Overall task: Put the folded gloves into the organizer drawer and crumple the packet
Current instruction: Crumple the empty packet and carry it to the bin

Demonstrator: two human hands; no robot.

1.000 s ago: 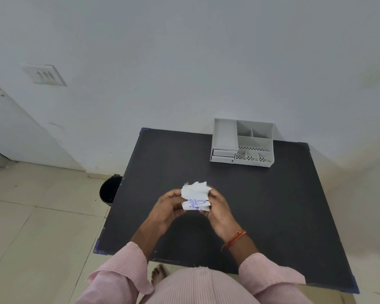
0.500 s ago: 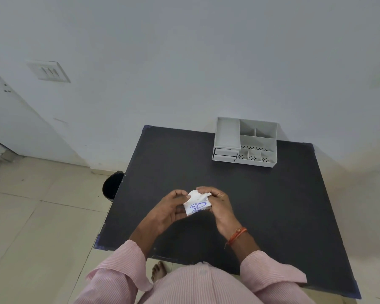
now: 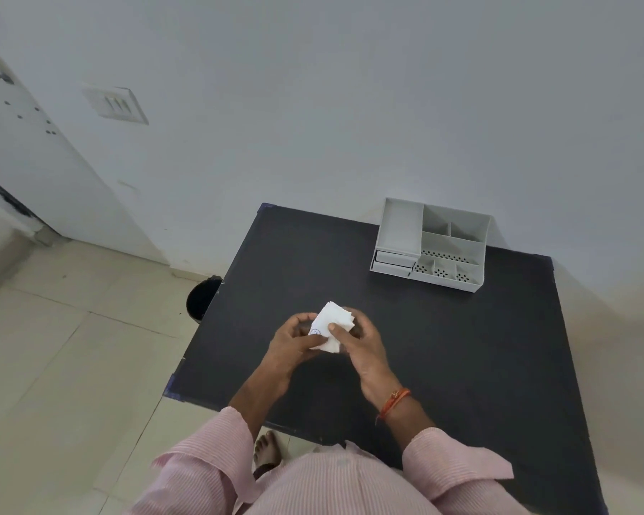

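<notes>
Packet [image 3: 329,327], white paper w/ a small blue print on its left side, is held in the air between both hands, over the near-left part of the black table [image 3: 443,366]. Print is too small to read. Packet looks creased and partly folded; its lower half is covered by thumbs, so full shape can't be made out.

Left hand [image 3: 294,345] grips the packet's left edge, fingers [image 3: 303,321] curled narrow around it. Right hand [image 3: 361,345] grips the right side, thumb pressed flat on the packet's front, other fingers wrapped behind and mostly hidden. Orange thread band [image 3: 395,401] on the right wrist. Pink striped sleeves [image 3: 209,462] and shirt fill the bottom of the view, cut off by the frame edge.

Grey plastic organizer [image 3: 430,243] sits at the table's far edge, towards the far-right corner, well apart from the hands. Open compartments on its right, some w/ dotted holes in the floor. Two shallow drawers [image 3: 395,259] at its front left look pushed in; nothing inside them can be seen. Gloves can't be seen anywhere.

Off the table's left edge, a black bin [image 3: 201,299] on the tiled floor, half hidden by the table. A bare foot [image 3: 266,449] shows below the near edge. Wall switch plate [image 3: 116,104] upper left, blurred.
</notes>
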